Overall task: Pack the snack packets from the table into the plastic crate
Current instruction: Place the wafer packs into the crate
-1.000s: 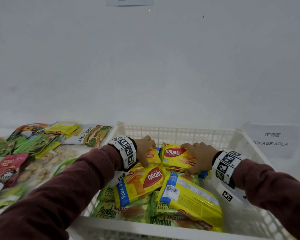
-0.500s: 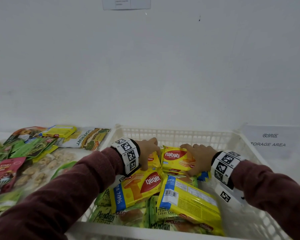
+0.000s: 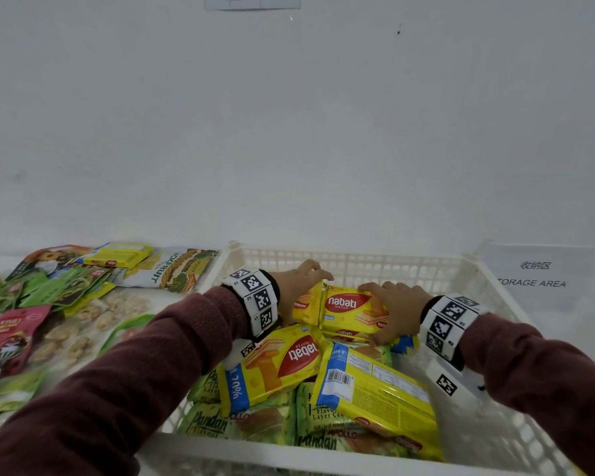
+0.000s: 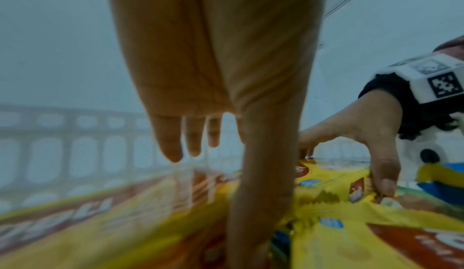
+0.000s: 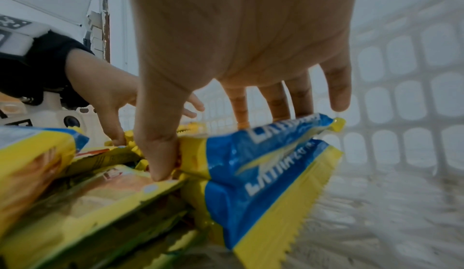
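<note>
Right hand (image 3: 394, 312) grip – clasping nabati wafer packet (image 3: 352, 309) at crate (image 3: 358, 261) back; left hand (image 3: 301, 286) fingers relaxed, thumb pressing neighbouring packet (image 3: 304, 304). Risk – loose pile (image 3: 323, 379) slides; more packets (image 3: 83, 293) on desk.

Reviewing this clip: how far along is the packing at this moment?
Partly done. Several yellow wafer packets and green Pandan packets already lie in the white crate. In hand: the left hand and right hand are settling a Nabati packet near the crate's far wall. Left: many packets on the table, including a jackfruit bag, remain unpacked.
</note>
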The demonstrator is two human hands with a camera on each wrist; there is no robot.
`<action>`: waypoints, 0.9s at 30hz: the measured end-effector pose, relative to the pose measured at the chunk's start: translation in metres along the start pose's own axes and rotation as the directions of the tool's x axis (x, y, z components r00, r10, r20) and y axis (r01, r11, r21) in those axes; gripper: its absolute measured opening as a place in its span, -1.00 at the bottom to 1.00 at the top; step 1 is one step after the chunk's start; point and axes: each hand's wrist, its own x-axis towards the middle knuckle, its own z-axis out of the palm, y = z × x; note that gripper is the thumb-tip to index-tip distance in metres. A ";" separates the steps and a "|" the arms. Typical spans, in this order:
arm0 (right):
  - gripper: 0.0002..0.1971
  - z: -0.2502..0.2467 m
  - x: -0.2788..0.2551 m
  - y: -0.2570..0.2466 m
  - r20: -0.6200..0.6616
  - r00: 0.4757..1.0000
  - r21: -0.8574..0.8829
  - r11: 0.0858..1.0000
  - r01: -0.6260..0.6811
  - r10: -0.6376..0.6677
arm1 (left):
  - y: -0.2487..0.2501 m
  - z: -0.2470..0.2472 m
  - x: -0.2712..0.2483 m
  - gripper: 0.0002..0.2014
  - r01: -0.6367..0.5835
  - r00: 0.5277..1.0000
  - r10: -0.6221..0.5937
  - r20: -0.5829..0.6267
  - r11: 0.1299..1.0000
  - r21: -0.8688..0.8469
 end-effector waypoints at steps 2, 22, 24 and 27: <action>-0.01 0.000 -0.001 0.000 0.000 1.000 -0.003 1.000 0.002 -0.002 | -0.006 0.005 0.001 0.09 0.030 1.000 -0.030 -0.010 0.999 0.029; -0.11 0.003 0.000 -0.010 -0.039 0.997 0.011 0.998 0.061 -0.060 | -0.016 0.006 -0.007 -0.20 0.254 0.961 -0.274 0.041 0.931 0.261; -0.07 0.004 0.002 -0.011 -0.045 0.997 -0.041 0.997 0.059 -0.061 | -0.016 0.007 -0.007 -0.20 0.248 0.965 -0.262 0.021 0.933 0.261; -0.07 0.003 0.002 -0.012 -0.092 0.992 -0.091 0.993 0.073 -0.081 | -0.018 0.008 -0.008 -0.19 0.246 0.967 -0.256 0.012 0.940 0.239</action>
